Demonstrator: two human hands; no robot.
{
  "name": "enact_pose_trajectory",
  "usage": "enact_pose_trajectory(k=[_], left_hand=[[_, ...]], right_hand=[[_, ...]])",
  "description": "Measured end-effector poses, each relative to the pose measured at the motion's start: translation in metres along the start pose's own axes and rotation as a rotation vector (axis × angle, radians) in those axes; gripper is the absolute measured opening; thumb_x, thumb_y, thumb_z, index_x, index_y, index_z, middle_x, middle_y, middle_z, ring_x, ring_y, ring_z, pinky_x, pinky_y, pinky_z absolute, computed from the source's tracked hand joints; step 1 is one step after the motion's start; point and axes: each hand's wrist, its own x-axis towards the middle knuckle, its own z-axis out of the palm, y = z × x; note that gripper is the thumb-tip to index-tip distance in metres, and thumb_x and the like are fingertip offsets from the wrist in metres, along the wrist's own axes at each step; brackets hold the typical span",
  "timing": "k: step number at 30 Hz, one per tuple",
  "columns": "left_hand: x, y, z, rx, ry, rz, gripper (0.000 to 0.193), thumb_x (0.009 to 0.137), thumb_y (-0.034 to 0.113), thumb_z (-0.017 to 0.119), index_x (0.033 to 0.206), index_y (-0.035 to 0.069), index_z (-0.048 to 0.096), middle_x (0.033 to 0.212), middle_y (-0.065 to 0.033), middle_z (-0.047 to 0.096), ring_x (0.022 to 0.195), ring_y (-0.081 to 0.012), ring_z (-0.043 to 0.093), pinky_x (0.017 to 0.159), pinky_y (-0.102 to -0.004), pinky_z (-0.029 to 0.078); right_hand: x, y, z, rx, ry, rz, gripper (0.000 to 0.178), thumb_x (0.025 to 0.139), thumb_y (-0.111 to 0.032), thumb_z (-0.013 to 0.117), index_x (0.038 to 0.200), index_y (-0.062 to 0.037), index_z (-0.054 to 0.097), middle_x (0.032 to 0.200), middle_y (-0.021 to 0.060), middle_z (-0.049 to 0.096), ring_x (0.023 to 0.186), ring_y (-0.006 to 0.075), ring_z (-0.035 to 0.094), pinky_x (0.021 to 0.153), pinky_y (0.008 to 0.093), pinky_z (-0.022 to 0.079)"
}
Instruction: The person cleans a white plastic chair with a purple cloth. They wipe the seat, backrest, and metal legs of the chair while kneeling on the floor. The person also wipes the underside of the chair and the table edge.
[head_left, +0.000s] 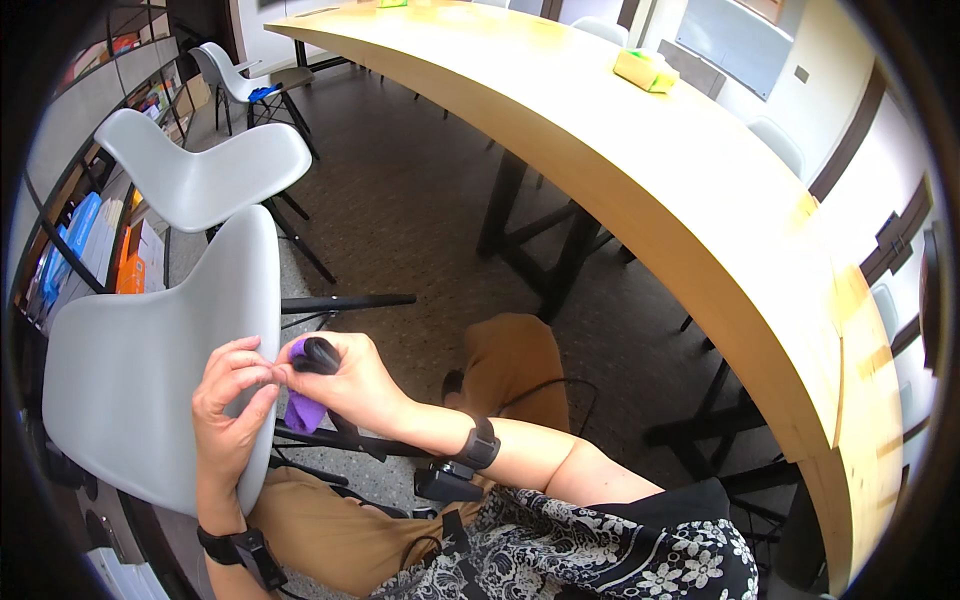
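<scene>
The right hand [362,388] grips the purple-and-black cloth [305,412], just right of the near chair [125,375] and its raised edge. The left hand [232,402] curls, fingertips against the right's; whether it pinches anything, I cannot tell. Floor [390,190] opens between chair and worktop [700,190].

The purple cloth [303,412] looks matt, the wooden table [700,170] glossy.
</scene>
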Motion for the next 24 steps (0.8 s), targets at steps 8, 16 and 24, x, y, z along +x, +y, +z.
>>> enact_pose_trajectory(k=[8,16,24], left_hand=[[-0.003,-0.007,-0.005,-0.018,0.017,-0.016,0.004,0.079,0.004,0.068,0.082,0.001,0.068,0.084,-0.0065,0.063,0.101,-0.0271,0.058,0.091,-0.0382,0.042],[-0.005,-0.013,-0.013,-0.030,0.019,-0.017,0.008,0.084,0.003,0.062,0.085,-0.003,0.066,0.087,-0.0083,0.062,0.099,-0.0269,0.057,0.085,-0.0352,0.044],[-0.002,-0.003,-0.004,0.022,0.018,-0.024,0.013,0.083,-0.003,0.056,0.091,-0.006,0.065,0.090,-0.0110,0.062,0.101,-0.0273,0.057,0.087,-0.0364,0.044]], right_hand=[[-0.001,0.004,0.010,0.120,0.028,0.012,0.015,0.083,-0.011,0.070,0.078,0.0007,0.064,0.066,-0.0034,0.059,0.060,0.0007,0.049,0.051,0.0200,0.041],[-0.005,0.010,0.021,0.140,0.001,-0.072,0.007,0.084,-0.006,0.068,0.085,0.0010,0.069,0.074,0.0001,0.062,0.063,0.0034,0.054,0.054,0.0214,0.044],[0.000,0.013,0.022,-0.033,0.125,-0.204,0.008,0.078,-0.004,0.071,0.083,0.0004,0.068,0.082,0.0070,0.063,0.076,0.0140,0.059,0.066,0.0274,0.047]])
